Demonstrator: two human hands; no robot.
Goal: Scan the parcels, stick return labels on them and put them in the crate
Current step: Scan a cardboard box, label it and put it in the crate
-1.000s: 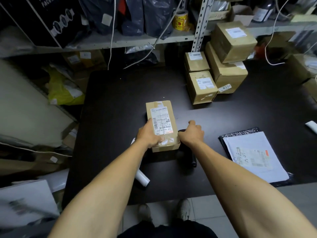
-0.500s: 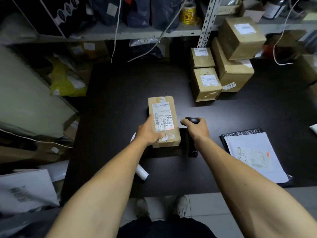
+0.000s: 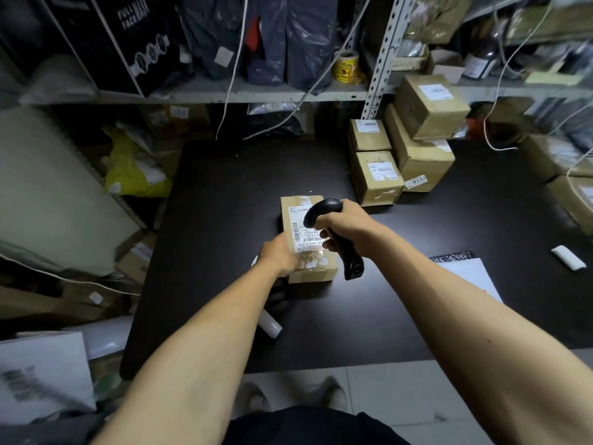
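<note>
Nearest the person, a white roll (image 3: pixel 271 326) lies on the black table (image 3: pixel 417 316), partly under the left forearm. Just beyond it the left hand (image 3: pixel 280 253) grips the near left side of a brown parcel (image 3: pixel 308 239) lying flat mid-table, label (image 3: pixel 305 234) up; the fingers curl down the parcel's side and out of sight, so I cannot tell how they sit there. The right hand (image 3: pixel 348 224) is wrapped round the handle of a black scanner (image 3: pixel 333 232), fingers curled tight, its head held over the label and its butt hanging off the parcel's right edge. There is a reddish glow on the label's near end.

To the right, near the table's front edge, white paper (image 3: pixel 471 274) lies on a dark speckled notebook (image 3: pixel 452 256), and further right sits a small white object (image 3: pixel 568 256).

At the table's far right stand four brown boxes (image 3: pixel 378 178), two small ones side by side front to back and two larger ones stacked beside them, the top one tilted. Behind runs a metal shelf (image 3: pixel 240 91) with dark bags (image 3: pixel 288 43), a yellow tape roll (image 3: pixel 346 66) and white cables hanging down. A yellow bag (image 3: pixel 134 175) lies left of the table.
</note>
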